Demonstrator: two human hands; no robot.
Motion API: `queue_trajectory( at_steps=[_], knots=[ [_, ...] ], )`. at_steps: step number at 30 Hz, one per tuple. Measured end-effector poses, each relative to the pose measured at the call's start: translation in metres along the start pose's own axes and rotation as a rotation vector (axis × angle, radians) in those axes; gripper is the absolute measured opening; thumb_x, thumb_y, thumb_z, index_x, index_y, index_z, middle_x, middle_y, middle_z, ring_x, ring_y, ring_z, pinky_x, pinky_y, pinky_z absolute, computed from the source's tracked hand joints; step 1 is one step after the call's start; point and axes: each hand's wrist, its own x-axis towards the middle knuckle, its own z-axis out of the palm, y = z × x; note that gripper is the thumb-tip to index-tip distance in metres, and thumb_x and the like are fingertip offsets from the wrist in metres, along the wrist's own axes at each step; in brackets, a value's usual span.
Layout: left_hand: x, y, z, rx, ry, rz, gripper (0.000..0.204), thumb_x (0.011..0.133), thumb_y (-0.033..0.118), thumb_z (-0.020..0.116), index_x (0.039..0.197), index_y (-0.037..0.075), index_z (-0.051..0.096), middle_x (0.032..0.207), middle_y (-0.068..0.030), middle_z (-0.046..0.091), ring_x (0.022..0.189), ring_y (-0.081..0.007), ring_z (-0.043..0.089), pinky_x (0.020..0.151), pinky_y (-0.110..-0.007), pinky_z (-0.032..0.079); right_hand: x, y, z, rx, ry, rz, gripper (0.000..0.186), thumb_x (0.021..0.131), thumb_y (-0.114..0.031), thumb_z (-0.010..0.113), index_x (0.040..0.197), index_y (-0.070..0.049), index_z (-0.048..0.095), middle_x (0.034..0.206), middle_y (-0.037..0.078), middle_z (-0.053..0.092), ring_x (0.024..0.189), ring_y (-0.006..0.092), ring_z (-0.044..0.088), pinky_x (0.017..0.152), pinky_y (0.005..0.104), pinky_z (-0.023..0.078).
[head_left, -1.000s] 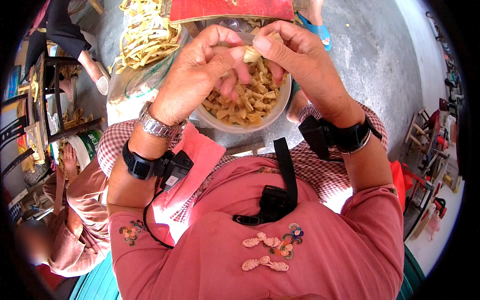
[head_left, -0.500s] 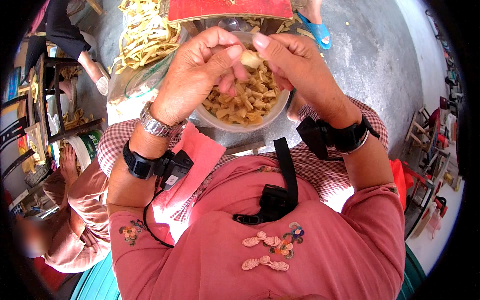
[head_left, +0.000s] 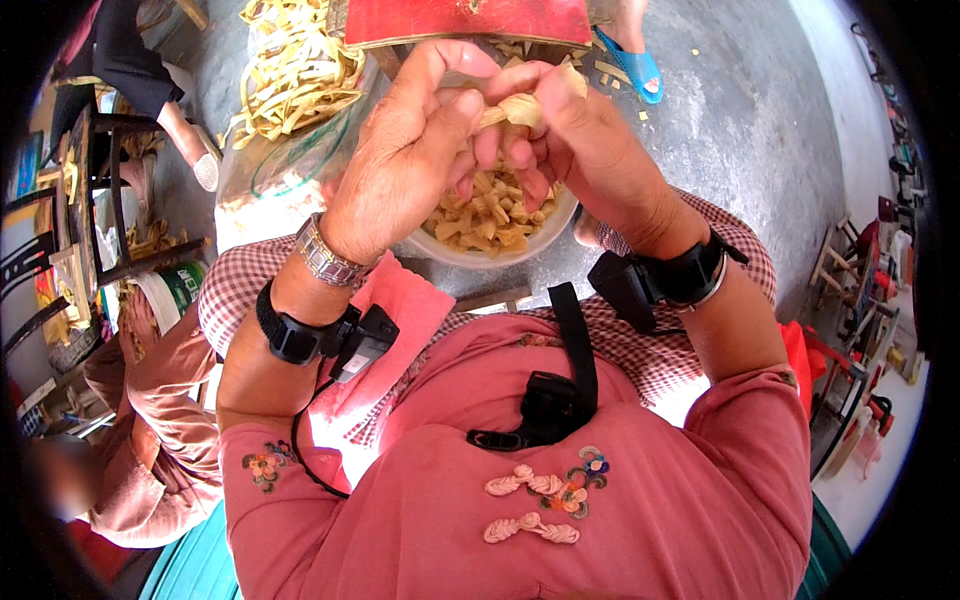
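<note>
Above a white bowl, both my hands work on a pale yellow flat strip, which looks folded or knotted in its middle. My left hand has its thumb and fingers closed at the strip's left end. My right hand pinches the other side between thumb and fingers, and a short end stands up past the thumb. Several small folded yellow pieces fill the bowl below. Its far part is hidden behind my hands.
A red-topped stool stands just beyond the bowl. Left of it, long yellow strips lie heaped on a clear plastic bag. A pink towel lies over my left thigh. Another person sits at left; a foot in a blue slipper is far right.
The strip has turned and shifted slightly right, showing more of its length and an end above my right thumb. My left hand has moved a little right, still at the strip.
</note>
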Motion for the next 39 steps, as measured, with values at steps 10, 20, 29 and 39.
queue_trajectory(
  at_steps=[10,20,29,39],
  knots=[
    [0.002,-0.001,0.006,0.029,0.000,0.010,0.028,0.097,0.015,0.040,0.123,0.007,0.037,0.075,-0.0023,0.055,0.055,-0.0048,0.042,0.048,-0.019,0.037,0.008,0.004,0.007,-0.049,0.092,-0.103,0.017,0.085,-0.019,0.062,0.087,-0.002,0.060,0.066,0.002,0.055,0.048,0.0081,0.052,0.043,0.0207,0.043],
    [0.001,0.004,0.009,-0.130,-0.085,0.087,0.024,0.095,0.009,0.044,0.119,0.007,0.039,0.065,0.0031,0.045,0.052,-0.0023,0.037,0.044,-0.019,0.030,-0.001,-0.011,-0.003,0.190,0.167,-0.092,0.012,0.083,-0.016,0.065,0.083,-0.005,0.060,0.066,-0.001,0.055,0.046,0.0057,0.047,0.040,0.0207,0.039],
    [-0.001,0.026,0.015,0.009,-0.059,0.180,0.023,0.095,0.014,0.049,0.115,0.004,0.043,0.062,0.0021,0.047,0.052,-0.0052,0.042,0.049,-0.019,0.035,0.000,-0.039,-0.017,-0.006,0.096,-0.070,0.061,0.094,-0.057,0.033,0.084,-0.003,0.059,0.058,0.000,0.048,0.043,0.0073,0.041,0.041,0.0204,0.033],
    [0.003,0.034,0.012,0.444,0.000,0.338,0.020,0.088,-0.003,0.052,0.106,0.003,0.045,0.089,-0.0097,0.064,0.088,-0.0126,0.063,0.074,-0.026,0.049,0.000,-0.044,0.000,-0.109,0.020,-0.032,0.029,0.090,-0.033,0.057,0.082,-0.005,0.055,0.058,-0.001,0.046,0.046,0.0050,0.041,0.041,0.0196,0.031]
  ],
)
